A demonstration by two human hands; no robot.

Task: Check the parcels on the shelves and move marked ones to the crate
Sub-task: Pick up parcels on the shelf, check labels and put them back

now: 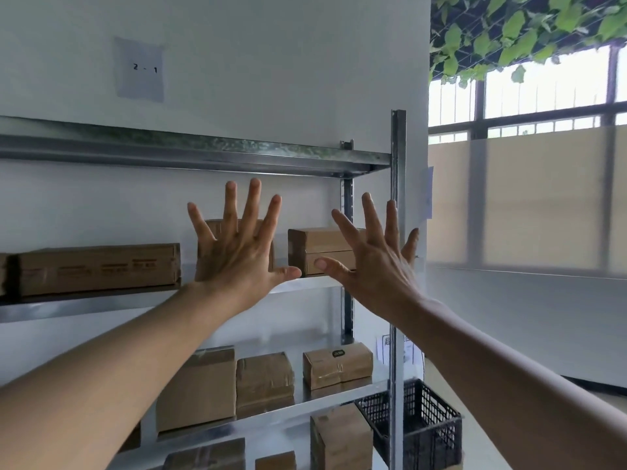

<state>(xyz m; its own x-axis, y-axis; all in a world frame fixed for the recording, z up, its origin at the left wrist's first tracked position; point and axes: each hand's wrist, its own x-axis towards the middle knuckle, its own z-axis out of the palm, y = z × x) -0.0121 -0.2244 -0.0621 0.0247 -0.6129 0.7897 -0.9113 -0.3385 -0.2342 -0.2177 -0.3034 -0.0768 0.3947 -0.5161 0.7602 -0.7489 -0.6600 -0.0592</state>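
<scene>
- The left hand (237,256) and right hand (376,266) are raised side by side before the middle shelf (84,308), backs to the camera, fingers straight and spread wide, holding nothing; the thumb tips point at each other, close but apart
- On that shelf a long flat parcel (98,269) lies at the left, its front face close to the shelf lip
- A second parcel (217,225) is mostly hidden behind the left hand
- A stacked pair of parcels (322,249) sits near the right end, partly covered by the right hand
- A wide band of wall shows between the parcel tops and the top shelf (203,157)
- The front upright post (397,147) marks the rack's right edge, just beside the right hand's fingers
- The lower shelf (305,403) carries three taped parcels (264,381) in a row with narrow gaps between them; more parcels stand beneath
- The black mesh crate (427,425) sits on the floor at the rack's right corner, partly behind the post, with open floor to its right
- A paper label (139,69) reading "2 - 1" is stuck on the wall above
</scene>
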